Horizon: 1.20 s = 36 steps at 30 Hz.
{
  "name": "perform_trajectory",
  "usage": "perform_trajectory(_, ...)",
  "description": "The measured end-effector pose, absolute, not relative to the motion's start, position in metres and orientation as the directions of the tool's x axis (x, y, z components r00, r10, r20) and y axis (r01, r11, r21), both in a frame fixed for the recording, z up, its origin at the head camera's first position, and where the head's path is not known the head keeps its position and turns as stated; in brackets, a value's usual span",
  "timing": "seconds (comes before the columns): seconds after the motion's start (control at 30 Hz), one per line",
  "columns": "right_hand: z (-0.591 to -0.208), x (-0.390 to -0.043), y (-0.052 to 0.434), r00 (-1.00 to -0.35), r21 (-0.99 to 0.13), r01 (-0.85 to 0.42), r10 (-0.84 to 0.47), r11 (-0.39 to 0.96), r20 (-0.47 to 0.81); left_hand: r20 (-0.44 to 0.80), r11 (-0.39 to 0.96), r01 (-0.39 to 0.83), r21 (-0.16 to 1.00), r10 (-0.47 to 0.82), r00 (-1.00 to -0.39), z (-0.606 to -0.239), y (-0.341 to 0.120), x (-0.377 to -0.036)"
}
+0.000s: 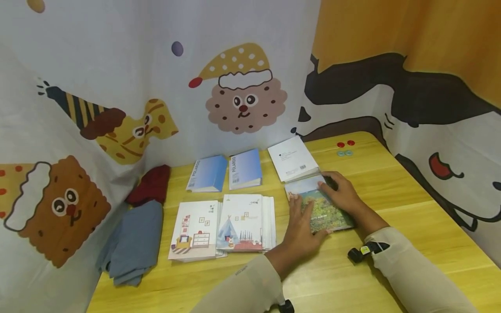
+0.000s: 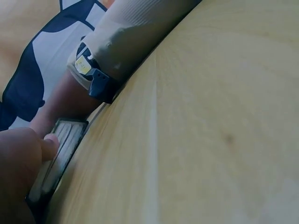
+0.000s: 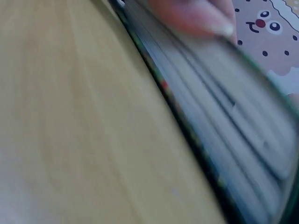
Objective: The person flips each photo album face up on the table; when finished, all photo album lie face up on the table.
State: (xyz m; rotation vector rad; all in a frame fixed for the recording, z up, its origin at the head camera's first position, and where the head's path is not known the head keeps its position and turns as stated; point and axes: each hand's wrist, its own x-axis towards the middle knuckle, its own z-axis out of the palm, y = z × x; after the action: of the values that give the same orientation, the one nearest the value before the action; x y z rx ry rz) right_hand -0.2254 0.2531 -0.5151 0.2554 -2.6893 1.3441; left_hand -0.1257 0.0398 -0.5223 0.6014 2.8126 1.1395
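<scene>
Slanting photo album (image 1: 331, 213): is held right of center, long axis from upper left to lower right
Left hand (image 1: 298, 237): fingers spread on cover, thumb clamped at lower edge
Right hand (image 1: 344, 194): upper-right edge is gripped

The photo album (image 1: 332, 213) is lying on the table (image 1: 415, 208) between the left hand (image 1: 299, 237) and the right hand (image 1: 345, 193); a barcoded book (image 1: 291, 158) is lying just behind it. Stacked booklets (image 1: 195, 234) are lying to its left, with two POLAROID albums (image 1: 207, 174) resting behind them. Cloths (image 1: 135, 243) are lying farthest left, four discs (image 1: 341, 144) are lying right of the barcoded book, and a curtain (image 1: 156, 43) is hanging behind the table.
</scene>
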Motion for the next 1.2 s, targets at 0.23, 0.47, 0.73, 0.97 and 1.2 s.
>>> perform_trajectory(0.23, -0.51, -0.223, 0.263, -0.971, -0.889, -0.218, -0.002, 0.402, 0.238, 0.176, 0.617, 0.448, 0.647, 0.451, -0.875, -0.519, 0.037, -0.121)
perform_trajectory(0.47, -0.51, -0.221, 0.266, -0.916, -0.915, -0.392, -0.05, -0.098, 0.398, 0.288, 0.583, 0.562, 0.586, 0.498, -0.818, -0.517, 0.036, -0.123)
perform_trajectory(0.73, -0.509, -0.216, 0.257, -0.856, -0.835, -0.45, -0.113, -0.317, 0.504, 0.298, 0.535, 0.558, 0.635, 0.497, -0.815, -0.515, 0.036, -0.123)
perform_trajectory(0.97, -0.507, -0.211, 0.247, -0.906, -0.876, -0.311, -0.165, -0.369, 0.391, 0.362, 0.472, 0.584, 0.66, 0.482, -0.798, -0.516, 0.037, -0.125)
perform_trajectory(1.2, -0.51, -0.214, 0.239, -0.841, -0.855, -0.371, -0.26, -0.361, 0.475, 0.488, 0.403, 0.624, 0.669, 0.395, -0.778, -0.517, 0.038, -0.129)
